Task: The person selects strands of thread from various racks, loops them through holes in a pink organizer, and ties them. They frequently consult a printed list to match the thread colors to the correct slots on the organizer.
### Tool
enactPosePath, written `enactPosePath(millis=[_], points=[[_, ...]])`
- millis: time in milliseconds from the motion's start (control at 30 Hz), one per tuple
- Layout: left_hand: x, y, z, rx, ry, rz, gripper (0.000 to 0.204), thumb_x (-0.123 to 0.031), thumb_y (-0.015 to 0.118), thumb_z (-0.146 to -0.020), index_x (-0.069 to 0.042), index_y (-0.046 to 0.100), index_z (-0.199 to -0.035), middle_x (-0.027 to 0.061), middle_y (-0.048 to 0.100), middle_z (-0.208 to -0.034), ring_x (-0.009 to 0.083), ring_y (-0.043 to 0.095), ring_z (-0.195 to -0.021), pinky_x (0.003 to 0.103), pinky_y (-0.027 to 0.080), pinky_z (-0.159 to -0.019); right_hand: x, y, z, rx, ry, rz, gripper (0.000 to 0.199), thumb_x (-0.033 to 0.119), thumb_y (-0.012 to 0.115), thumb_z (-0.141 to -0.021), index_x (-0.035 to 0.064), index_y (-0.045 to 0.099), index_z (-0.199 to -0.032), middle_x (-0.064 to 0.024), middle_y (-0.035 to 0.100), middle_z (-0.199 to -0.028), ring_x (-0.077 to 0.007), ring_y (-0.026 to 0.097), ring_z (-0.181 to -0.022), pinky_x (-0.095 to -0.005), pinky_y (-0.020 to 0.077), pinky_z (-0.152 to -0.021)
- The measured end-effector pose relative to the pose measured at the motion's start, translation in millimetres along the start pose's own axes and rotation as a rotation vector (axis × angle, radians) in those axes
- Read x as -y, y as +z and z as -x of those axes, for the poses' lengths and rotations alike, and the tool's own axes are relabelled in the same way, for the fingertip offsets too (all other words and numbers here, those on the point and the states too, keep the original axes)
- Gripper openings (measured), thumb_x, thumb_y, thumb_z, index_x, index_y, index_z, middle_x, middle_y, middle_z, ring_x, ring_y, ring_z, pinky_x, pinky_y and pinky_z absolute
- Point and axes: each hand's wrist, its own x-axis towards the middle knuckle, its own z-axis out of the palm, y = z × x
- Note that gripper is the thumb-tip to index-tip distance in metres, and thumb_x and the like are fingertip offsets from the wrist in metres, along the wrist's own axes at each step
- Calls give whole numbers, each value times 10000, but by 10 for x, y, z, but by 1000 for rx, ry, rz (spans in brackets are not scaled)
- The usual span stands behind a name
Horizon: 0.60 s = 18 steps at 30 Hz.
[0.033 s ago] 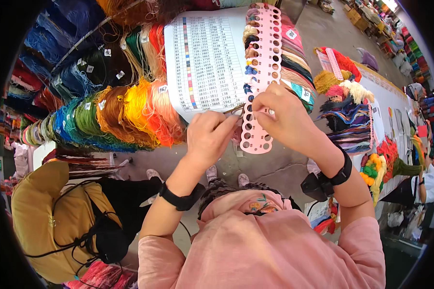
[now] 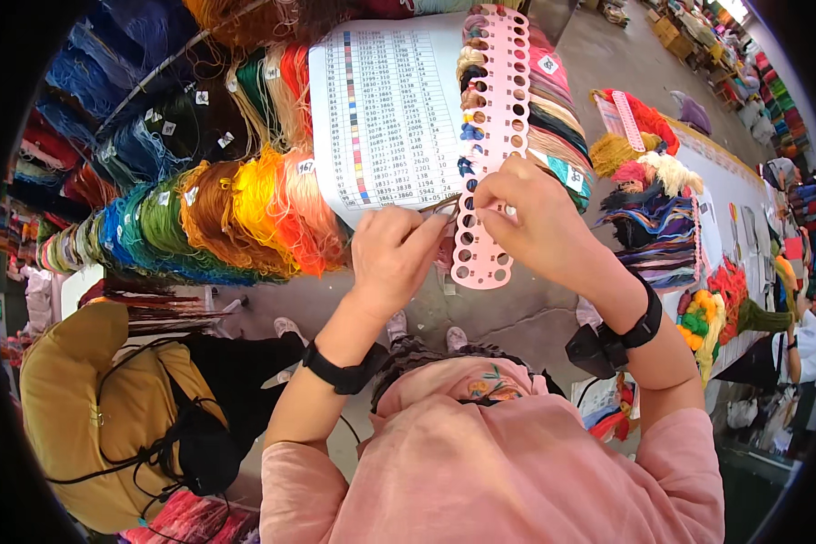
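Note:
A long pink thread card (image 2: 488,247) with round holes along both edges lies over the edge of the table. Small loops of coloured thread (image 2: 471,132) are tied along its left side. My left hand (image 2: 394,247) is closed at the card's lower left, pinching a brown thread strand (image 2: 439,205) that runs toward the card. Over the card's lower half, the fingers of my right hand (image 2: 537,218) are pressed together. What they hold is hidden by the fingers. A printed paper chart (image 2: 390,118) rests to the left of the card.
Thick skeins of yarn (image 2: 267,213) line the table to the left, several with small tags. More skeins (image 2: 558,118) lie right of the card. A person in a tan top (image 2: 72,408) is at lower left. Another table (image 2: 707,195) with yarn stands at right.

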Motion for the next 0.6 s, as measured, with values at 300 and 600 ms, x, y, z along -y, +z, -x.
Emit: enactPosePath(millis=[300, 600], points=[[-8, 32, -99, -16, -20, -119, 149, -54, 638, -583, -92, 559, -704, 1, 439, -618, 135, 414, -583, 266, 301, -509, -16, -53, -24, 21, -37, 15, 65, 50, 492, -670, 13, 518, -715, -141, 468, -695, -306, 490, -667, -367, 390, -595], [-130, -407, -425, 52, -1056, 2073, 95, -98, 448, -814, -18, 453, -865, 70, 533, -810, 36, 316, -406, 138, 252, -393, -124, -85, -39, -52, -22, -53, 150, -22, 411, -694, 10, 397, -840, -173, 503, -711, -347, 500, -679, -403, 395, -598]])
